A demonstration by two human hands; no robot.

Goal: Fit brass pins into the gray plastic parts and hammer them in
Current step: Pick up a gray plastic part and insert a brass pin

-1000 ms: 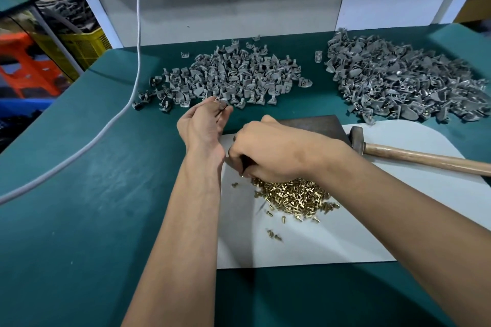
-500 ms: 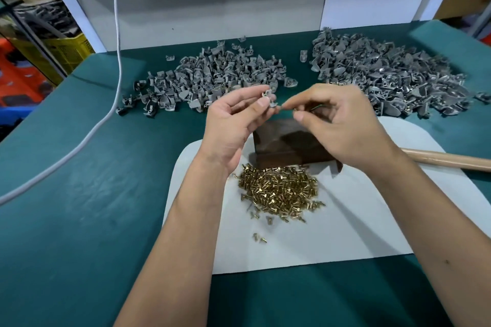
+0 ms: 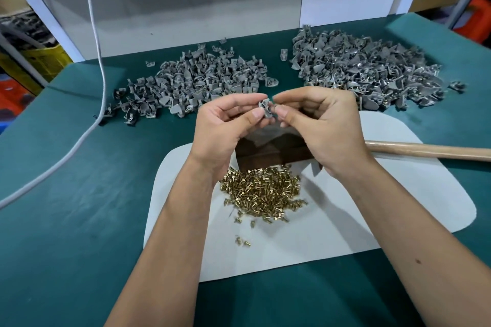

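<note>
Head view, gray plastic part pinched between left hand, right hand

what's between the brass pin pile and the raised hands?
Head view: a dark block on the white mat, behind the brass pin pile, under the left hand and right hand.

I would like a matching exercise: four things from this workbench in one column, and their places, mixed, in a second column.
Things:
1. gray part
2. brass pins
3. hammer handle
4. white cable

Places:
A. heaped on the white mat
B. at the right edge, across the mat
C. hanging at the left onto the green table
D. pinched between both hands

Pairs: 1-D, 2-A, 3-B, 4-C
</note>
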